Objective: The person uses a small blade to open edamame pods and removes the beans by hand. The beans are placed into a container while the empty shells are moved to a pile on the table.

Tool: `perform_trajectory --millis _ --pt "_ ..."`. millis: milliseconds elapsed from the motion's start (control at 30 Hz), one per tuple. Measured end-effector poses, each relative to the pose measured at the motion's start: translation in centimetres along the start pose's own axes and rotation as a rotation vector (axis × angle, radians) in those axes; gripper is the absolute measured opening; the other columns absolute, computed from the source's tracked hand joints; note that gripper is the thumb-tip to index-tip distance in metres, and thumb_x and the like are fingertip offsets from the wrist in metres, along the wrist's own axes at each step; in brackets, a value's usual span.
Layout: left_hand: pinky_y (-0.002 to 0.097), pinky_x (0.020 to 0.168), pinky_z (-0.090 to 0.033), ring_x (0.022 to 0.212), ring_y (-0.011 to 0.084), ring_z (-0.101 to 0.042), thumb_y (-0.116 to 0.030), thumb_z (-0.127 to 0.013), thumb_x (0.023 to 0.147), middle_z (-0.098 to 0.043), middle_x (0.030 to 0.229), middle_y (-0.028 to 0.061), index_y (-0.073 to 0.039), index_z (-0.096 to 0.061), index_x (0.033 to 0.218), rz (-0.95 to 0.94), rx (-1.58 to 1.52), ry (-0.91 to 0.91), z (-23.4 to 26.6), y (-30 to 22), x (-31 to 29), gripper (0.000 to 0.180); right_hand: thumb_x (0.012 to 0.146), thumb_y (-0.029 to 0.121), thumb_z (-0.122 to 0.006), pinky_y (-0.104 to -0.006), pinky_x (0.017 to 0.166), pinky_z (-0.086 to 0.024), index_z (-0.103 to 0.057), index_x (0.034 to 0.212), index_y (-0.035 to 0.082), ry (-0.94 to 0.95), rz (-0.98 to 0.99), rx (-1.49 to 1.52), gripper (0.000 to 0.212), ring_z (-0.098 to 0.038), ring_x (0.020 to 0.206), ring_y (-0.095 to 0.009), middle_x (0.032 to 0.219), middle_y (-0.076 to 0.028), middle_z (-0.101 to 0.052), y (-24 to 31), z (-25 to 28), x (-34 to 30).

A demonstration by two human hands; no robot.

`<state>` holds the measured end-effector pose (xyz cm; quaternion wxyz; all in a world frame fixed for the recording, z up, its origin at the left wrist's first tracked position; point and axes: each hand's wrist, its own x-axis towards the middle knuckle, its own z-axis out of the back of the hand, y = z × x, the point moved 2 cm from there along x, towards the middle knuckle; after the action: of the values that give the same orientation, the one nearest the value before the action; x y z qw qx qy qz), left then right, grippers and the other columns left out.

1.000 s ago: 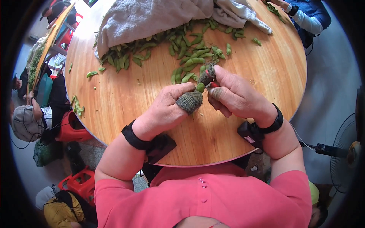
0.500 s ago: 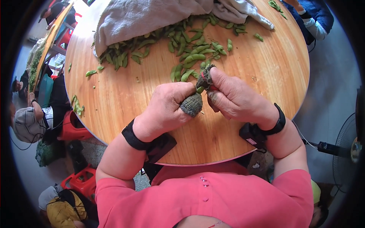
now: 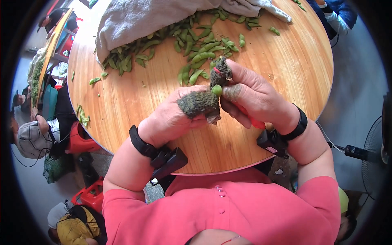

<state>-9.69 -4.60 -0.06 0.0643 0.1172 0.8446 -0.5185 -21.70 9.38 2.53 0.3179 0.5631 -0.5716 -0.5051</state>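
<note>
Over the round wooden table, my two hands meet at a green soybean pod, and only its rounded part shows. My left hand is closed against it, with dark knitted finger covers on the thumb and apparently another finger. My right hand pinches from the other side; a dark knitted cover with a red band sits on a fingertip. Something red shows under the right palm. Just beyond the hands lie loose soybean pods, several of them close to my fingertips.
A grey towel partly covers the pod heap at the far side. Stray pods lie at the left edge. Red stools and seated people are to the left, another person at far right. A fan stands right.
My left hand has turned, bringing its covered thumb up near the right fingers. More of the green pod shows between the hands. The whole view has shifted slightly.
</note>
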Motion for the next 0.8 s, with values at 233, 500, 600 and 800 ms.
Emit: perform_trajectory --millis 233,500,600,800 --pt "0.0241 0.044 -0.034 0.052 0.0057 -0.042 -0.014 -0.072 0.080 -0.045 0.057 -0.0015 -0.003 -0.050 0.071 -0.546 1.094 -0.572 -0.3 -0.9 0.0 0.026 0.092 0.011 -0.046 -0.0247 0.038 -0.040 -0.049 0.100 0.009 -0.172 0.080 -0.281 0.009 -0.050 0.041 -0.013 0.059 -0.003 -0.050 -0.5 1.0 0.8" --pt "0.0300 0.060 -0.044 0.064 0.0194 -0.057 -0.012 -0.060 0.082 -0.055 0.068 0.0143 -0.002 -0.058 0.082 -0.163 0.654 -0.199 -0.1 0.1 -0.4 0.010 0.082 0.005 -0.056 -0.0417 0.050 -0.043 -0.041 0.091 0.003 -0.217 0.623 -0.927 0.017 -0.056 0.058 -0.038 0.062 -0.017 -0.048 -2.1 -0.6 0.9" --pt "0.0302 0.065 -0.046 0.068 0.0199 -0.058 -0.012 -0.059 0.083 -0.057 0.072 0.0130 -0.003 -0.059 0.089 -0.193 0.693 -0.118 -0.5 0.0 -0.4 0.011 0.082 0.005 -0.056 -0.0408 0.050 -0.043 -0.041 0.090 0.003 -0.141 0.687 -0.878 0.017 -0.055 0.059 -0.038 0.064 -0.017 -0.048 -2.4 -0.7 0.6" --pt "0.0239 0.059 -0.042 0.065 0.0078 -0.050 -0.014 -0.057 0.089 -0.055 0.070 -0.0017 -0.001 -0.057 0.084 -0.156 0.613 0.052 -1.2 -0.9 -0.6 0.014 0.084 0.005 -0.050 -0.0387 0.051 -0.042 -0.041 0.089 0.004 0.014 0.302 -0.528 0.011 -0.051 0.057 -0.038 0.067 -0.016 -0.047 -1.2 -0.6 -0.4"
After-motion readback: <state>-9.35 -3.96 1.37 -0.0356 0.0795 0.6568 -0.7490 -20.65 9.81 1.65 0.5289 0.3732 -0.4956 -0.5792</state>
